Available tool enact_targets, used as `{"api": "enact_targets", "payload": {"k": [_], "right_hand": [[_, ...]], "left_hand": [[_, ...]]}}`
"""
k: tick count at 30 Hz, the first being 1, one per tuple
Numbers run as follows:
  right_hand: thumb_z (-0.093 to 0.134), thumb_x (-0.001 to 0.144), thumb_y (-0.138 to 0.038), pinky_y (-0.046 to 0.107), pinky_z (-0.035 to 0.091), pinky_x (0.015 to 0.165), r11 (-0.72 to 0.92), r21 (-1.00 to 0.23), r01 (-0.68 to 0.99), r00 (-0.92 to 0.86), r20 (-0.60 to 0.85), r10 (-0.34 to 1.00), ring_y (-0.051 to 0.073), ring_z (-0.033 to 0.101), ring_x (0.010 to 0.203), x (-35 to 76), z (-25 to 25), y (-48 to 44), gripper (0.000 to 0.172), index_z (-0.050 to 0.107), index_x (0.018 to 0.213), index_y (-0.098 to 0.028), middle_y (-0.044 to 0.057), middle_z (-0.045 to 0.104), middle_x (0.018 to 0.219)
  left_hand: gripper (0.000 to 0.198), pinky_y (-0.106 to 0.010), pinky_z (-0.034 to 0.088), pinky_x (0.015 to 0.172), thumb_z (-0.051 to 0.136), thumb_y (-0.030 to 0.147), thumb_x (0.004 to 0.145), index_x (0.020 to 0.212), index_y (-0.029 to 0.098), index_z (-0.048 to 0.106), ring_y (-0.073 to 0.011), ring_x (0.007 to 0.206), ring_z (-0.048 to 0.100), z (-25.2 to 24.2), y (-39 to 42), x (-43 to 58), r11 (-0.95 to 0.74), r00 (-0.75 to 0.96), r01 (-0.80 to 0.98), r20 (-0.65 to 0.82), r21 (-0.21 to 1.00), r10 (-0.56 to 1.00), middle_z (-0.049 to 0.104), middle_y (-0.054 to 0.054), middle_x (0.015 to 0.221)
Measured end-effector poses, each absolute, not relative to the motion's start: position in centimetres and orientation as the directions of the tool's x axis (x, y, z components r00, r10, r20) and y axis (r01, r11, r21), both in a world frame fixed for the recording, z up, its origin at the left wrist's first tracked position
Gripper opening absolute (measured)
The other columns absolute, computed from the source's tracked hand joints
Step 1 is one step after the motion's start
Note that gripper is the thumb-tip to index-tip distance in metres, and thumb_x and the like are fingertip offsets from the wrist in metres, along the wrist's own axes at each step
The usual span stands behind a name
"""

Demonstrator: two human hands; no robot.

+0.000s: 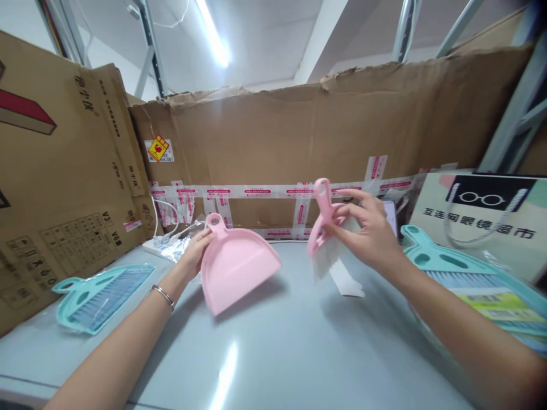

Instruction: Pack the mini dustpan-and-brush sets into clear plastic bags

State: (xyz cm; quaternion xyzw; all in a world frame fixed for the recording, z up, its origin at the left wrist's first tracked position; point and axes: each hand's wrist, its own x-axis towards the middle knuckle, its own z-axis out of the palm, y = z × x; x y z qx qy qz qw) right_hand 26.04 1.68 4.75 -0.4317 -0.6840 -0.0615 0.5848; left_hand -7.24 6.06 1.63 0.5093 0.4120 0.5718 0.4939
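Note:
My left hand [194, 253] grips the handle of a small pink dustpan [237, 265] and holds it tilted just above the grey table [273, 341], left of centre. My right hand [367, 228] is closed on a pink hand brush [323, 222] with white bristles, raised right of centre with its looped handle pointing up. A white paper slip [347, 282] lies under the brush on the table. The two pink pieces are apart, about a hand's width between them.
A teal brush-and-dustpan set [100, 293] lies at the left. Another teal set in a package [470, 279] lies at the right, beside a printed paper bag [482, 219]. Cardboard walls [299, 142] enclose the back and left. A white power strip [164, 242] sits at the back left.

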Motion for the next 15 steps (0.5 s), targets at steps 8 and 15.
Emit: {"api": "enact_targets", "payload": {"k": [8,15], "right_hand": [[0.054,0.071,-0.045,0.032,0.042,0.066,0.275,-0.762,0.586,-0.004,0.337,0.942,0.018,0.055,0.067,22.7,2.1,4.7,0.029,0.049,0.057,-0.02,0.002,0.058,0.065],[0.058,0.074,-0.022,0.043,0.036,0.093,0.764,-0.172,0.622,-0.465,0.704,0.537,0.027,0.043,0.116,21.4,1.6,3.2,0.011,0.064,0.083,-0.02,0.013,0.051,0.123]], "left_hand": [[0.022,-0.021,0.041,0.051,0.068,0.034,0.065,0.071,0.013,0.063,-0.0117,0.054,0.056,-0.6,6.5,-7.0,0.043,0.139,0.288,-0.086,0.957,0.987,0.062,-0.002,0.062],[0.018,-0.019,0.036,0.039,0.065,0.025,0.06,0.065,0.016,0.05,-0.009,0.042,0.05,1.6,6.7,-8.9,0.119,-0.045,0.021,-0.118,0.993,0.992,0.053,0.004,0.051]]}}
